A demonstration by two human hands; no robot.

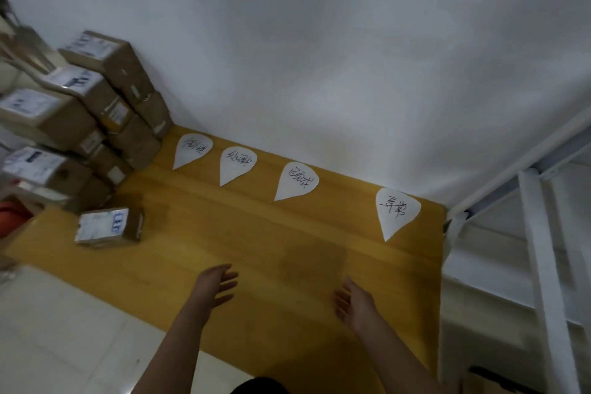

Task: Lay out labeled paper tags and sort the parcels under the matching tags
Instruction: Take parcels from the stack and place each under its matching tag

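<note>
Several white teardrop paper tags with handwritten labels lie in a row along the wall on the yellow wooden board (262, 243): the leftmost tag (192, 150), a second tag (236, 164), a third tag (297, 182) and the rightmost tag (396, 211). One brown parcel (108, 227) with a white label lies alone on the board at the left. A stack of brown parcels (80, 115) stands in the left corner. My left hand (217, 285) and my right hand (351, 301) hover over the board's near part, fingers apart, holding nothing.
A white wall rises behind the tags. A white metal frame (537, 233) stands at the right edge of the board. Pale floor tiles (64, 336) lie at the lower left. Something red (12, 217) shows at the far left.
</note>
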